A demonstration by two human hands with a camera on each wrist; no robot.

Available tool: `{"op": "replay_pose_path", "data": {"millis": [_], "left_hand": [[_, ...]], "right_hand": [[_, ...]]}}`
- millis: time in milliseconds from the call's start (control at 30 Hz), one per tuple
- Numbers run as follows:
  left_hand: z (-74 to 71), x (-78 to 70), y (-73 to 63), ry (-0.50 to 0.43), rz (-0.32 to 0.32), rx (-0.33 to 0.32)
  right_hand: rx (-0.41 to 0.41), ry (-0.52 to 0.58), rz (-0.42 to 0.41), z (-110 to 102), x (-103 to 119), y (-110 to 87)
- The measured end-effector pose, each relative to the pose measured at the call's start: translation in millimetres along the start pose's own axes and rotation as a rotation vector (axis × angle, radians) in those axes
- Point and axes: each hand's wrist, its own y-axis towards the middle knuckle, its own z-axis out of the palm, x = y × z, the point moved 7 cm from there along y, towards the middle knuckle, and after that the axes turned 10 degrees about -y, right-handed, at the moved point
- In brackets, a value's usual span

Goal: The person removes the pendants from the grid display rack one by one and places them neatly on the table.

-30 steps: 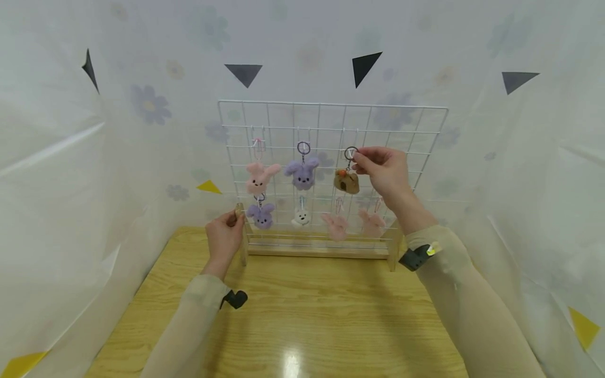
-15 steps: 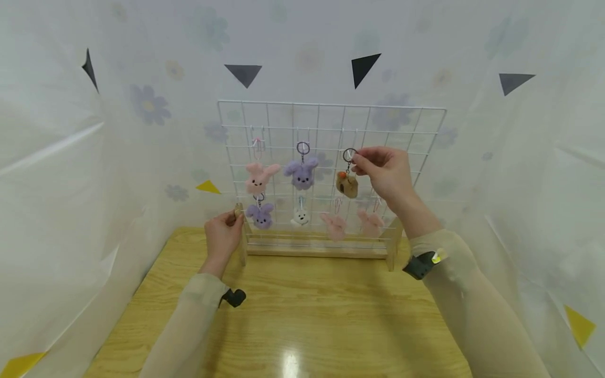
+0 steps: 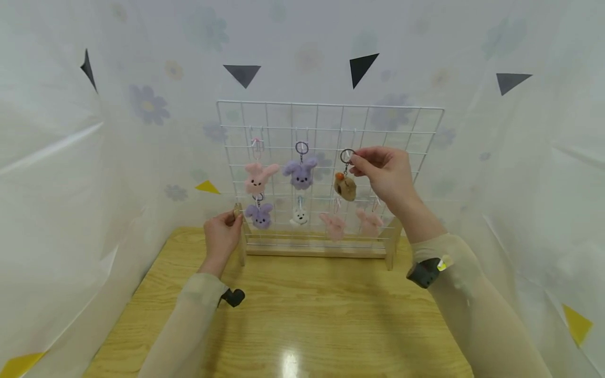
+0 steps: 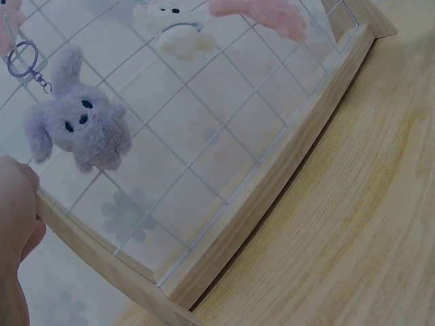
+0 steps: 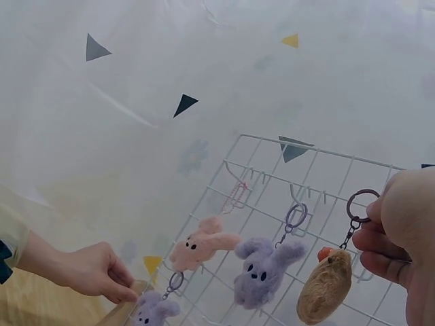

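Brown plush keychain (image 3: 345,186), lower and turned from a second ago, dangles before a white wire grid (image 3: 319,104), ring (image 3: 342,156) pinched by the right hand (image 3: 385,170), weight seemingly on those fingers; left hand (image 3: 221,237), fingers curled, grips the wooden stand (image 3: 315,251).

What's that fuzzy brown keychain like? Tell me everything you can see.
The brown keychain looks like plush, rounded, with a small orange piece on top. A short dark chain links it to a dark, metal-looking ring, which the right hand pinches. The keychain hangs tilted in front of the white wire grid, right of the upper purple bunny. Whether anything else supports the ring is unclear.
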Motion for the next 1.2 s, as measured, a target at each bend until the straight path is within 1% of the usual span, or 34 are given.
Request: {"op": "replay_pose_path", "data": {"millis": [100,267,567,833,1000,1200], "left_hand": [[0.0,0.0,-0.1,0.003,0.001,0.002],[-1.2,-1.2,0.8,0.013,0.024,-0.004],[-1.5,0.0,1.7,0.004,0.027,-0.002],[-0.1,1.1,2.4,-0.007,0.023,0.005],[-0.3,0.8,2.4,-0.006,0.030,0.004],[0.3,-1.2,2.4,-0.010,0.034,0.001]], "right_hand": [[0.007,-0.001,0.004,-1,1,-3.0],[0.017,0.005,0.004,-4,3,-6.8],[0.044,-0.014,-0.043,-9,7,-15.2],[0.058,-0.005,-0.078,-14,9,-28.4],[0.069,0.027,-0.081,-16,6,-38.5],[0.100,0.100,-0.085,-19,4,-54.5]]}}
